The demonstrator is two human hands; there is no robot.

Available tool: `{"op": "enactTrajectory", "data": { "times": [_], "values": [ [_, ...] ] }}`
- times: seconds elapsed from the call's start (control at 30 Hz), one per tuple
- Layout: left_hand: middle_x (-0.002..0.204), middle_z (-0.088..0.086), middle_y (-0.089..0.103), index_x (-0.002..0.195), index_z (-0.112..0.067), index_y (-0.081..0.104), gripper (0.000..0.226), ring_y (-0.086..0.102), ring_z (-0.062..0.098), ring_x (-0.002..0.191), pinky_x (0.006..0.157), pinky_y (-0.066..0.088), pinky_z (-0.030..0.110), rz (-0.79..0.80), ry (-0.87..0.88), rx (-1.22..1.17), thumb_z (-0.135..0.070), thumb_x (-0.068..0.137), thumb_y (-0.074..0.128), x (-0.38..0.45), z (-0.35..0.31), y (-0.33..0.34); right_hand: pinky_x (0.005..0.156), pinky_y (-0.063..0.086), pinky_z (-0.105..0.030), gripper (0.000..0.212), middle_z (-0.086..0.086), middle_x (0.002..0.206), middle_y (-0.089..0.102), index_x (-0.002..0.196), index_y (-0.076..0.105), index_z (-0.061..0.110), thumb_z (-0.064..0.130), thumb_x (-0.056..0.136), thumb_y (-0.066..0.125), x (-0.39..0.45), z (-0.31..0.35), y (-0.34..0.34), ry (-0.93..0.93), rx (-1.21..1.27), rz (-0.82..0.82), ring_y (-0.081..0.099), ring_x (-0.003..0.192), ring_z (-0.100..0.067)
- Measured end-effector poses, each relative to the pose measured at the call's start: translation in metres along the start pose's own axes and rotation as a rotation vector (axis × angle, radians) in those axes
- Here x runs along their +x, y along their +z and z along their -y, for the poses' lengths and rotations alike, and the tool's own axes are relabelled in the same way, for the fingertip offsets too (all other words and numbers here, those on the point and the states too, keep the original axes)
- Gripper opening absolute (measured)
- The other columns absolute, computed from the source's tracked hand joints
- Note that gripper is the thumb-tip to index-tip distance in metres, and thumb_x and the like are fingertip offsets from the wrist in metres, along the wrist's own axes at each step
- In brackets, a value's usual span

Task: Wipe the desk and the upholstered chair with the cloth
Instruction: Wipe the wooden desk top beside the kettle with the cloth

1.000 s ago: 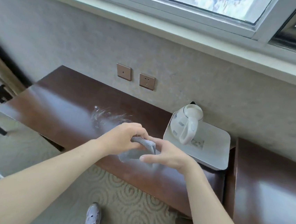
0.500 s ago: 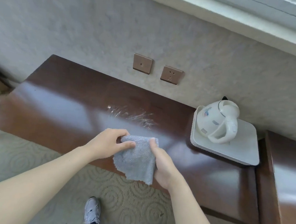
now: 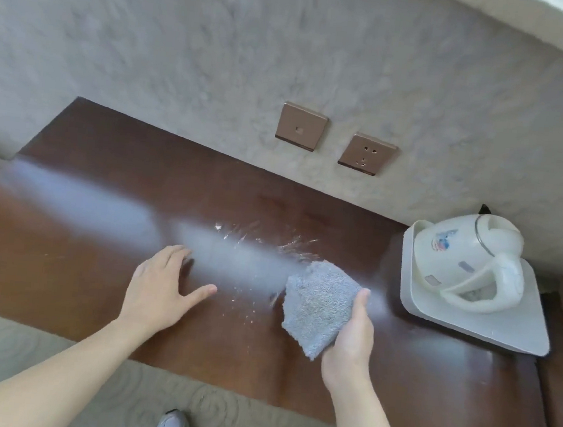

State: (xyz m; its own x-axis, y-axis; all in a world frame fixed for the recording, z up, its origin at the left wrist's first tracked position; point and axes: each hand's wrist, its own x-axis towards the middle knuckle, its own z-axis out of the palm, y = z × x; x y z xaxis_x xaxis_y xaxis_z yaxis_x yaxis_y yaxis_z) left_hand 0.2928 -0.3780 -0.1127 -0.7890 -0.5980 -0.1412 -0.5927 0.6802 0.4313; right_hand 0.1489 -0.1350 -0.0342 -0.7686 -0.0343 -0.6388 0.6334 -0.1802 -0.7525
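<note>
White splatter (image 3: 263,242) is left unwiped on the desk (image 3: 82,228), beside the cloth (image 3: 319,303) grasped by the right hand (image 3: 350,337); the left hand (image 3: 159,287) is spread. No chair is seen.

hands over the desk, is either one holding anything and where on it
The right hand holds the folded grey cloth by its near right edge, thumb along the side. The left hand holds nothing; it is open, fingers spread over the desk.
</note>
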Motion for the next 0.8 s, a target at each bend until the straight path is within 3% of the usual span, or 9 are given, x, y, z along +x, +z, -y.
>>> {"op": "enactTrajectory", "data": {
  "times": [0.1,0.17,0.23,0.4,0.5,0.57,0.63,0.7,0.8],
  "values": [
    [0.167,0.003,0.018,0.159,-0.017,0.023,0.128,0.01,0.02,0.155,0.124,0.01,0.045,-0.01,-0.05,0.127,-0.101,0.062,0.028,0.022,0.007,0.021,0.052,0.055,-0.026,0.044,0.006,0.076,0.078,0.095,0.069,0.021,0.058,0.099,0.045,0.033,0.018,0.009,-0.189,-0.054,-0.118,0.075,0.068,-0.014],
    [0.169,0.003,0.008,0.161,-0.021,0.013,0.125,0.0,0.023,0.156,0.122,-0.001,0.05,-0.047,-0.089,0.221,-0.101,0.066,0.018,0.029,0.003,0.035,0.057,0.053,-0.025,0.043,0.013,0.073,0.076,0.09,0.067,0.024,0.059,0.098,0.043,0.054,0.028,0.014,-0.291,-0.131,-0.187,0.073,0.066,-0.005],
    [0.169,0.006,0.006,0.161,-0.024,0.011,0.117,-0.004,0.028,0.155,0.12,0.0,0.055,-0.072,-0.139,0.281,-0.099,0.072,0.01,0.033,-0.001,0.048,0.066,0.052,-0.026,0.045,0.013,0.077,0.076,0.084,0.065,0.025,0.061,0.097,0.041,0.075,0.034,0.019,-0.388,-0.202,-0.255,0.071,0.07,0.001],
    [0.168,0.01,0.015,0.16,-0.024,0.018,0.11,0.003,0.034,0.154,0.118,0.006,0.061,-0.075,-0.154,0.379,-0.095,0.077,0.015,0.037,0.002,0.059,0.086,0.053,-0.039,0.056,0.005,0.085,0.07,0.081,0.066,0.019,0.062,0.097,0.034,0.127,0.051,0.026,-0.651,-0.333,-0.462,0.068,0.087,-0.023],
    [0.167,0.011,0.017,0.16,-0.023,0.021,0.107,0.007,0.034,0.154,0.117,0.009,0.062,-0.085,-0.155,0.399,-0.093,0.08,0.017,0.038,0.005,0.061,0.081,0.046,-0.035,0.065,-0.01,0.094,0.071,0.097,0.067,0.007,0.059,0.099,0.029,0.156,0.054,0.027,-0.773,-0.527,-0.527,0.065,0.096,-0.033],
    [0.167,0.011,0.017,0.16,-0.023,0.021,0.104,0.007,0.035,0.154,0.117,0.009,0.062,-0.087,-0.15,0.41,-0.091,0.081,0.019,0.039,0.007,0.063,0.083,0.041,-0.033,0.062,-0.013,0.108,0.071,0.114,0.066,0.01,0.056,0.102,0.026,0.175,0.049,0.029,-0.788,-0.758,-0.476,0.062,0.107,-0.034],
    [0.166,0.012,0.018,0.16,-0.023,0.023,0.103,0.009,0.035,0.153,0.117,0.009,0.062,-0.088,-0.148,0.418,-0.09,0.082,0.021,0.039,0.008,0.064,0.1,0.037,-0.035,0.054,-0.011,0.136,0.061,0.14,0.054,0.017,0.048,0.106,0.025,0.192,0.04,0.033,-0.73,-0.974,-0.299,0.051,0.127,-0.03],
    [0.166,0.012,0.02,0.159,-0.022,0.024,0.101,0.01,0.035,0.153,0.117,0.009,0.062,-0.092,-0.147,0.438,-0.089,0.082,0.022,0.04,0.009,0.065,0.119,0.018,-0.036,0.054,-0.009,0.158,0.038,0.153,0.035,0.014,0.041,0.108,0.022,0.206,0.028,0.04,-0.629,-1.099,-0.144,0.028,0.146,-0.024],
    [0.165,0.013,0.022,0.158,-0.02,0.027,0.099,0.012,0.036,0.153,0.115,0.01,0.062,-0.107,-0.148,0.455,-0.086,0.084,0.024,0.041,0.009,0.068,0.122,-0.006,-0.035,0.056,-0.008,0.167,0.011,0.159,0.015,0.014,0.037,0.108,0.016,0.223,0.017,0.051,-0.577,-1.283,-0.112,0.002,0.153,-0.018]
  ]
}}
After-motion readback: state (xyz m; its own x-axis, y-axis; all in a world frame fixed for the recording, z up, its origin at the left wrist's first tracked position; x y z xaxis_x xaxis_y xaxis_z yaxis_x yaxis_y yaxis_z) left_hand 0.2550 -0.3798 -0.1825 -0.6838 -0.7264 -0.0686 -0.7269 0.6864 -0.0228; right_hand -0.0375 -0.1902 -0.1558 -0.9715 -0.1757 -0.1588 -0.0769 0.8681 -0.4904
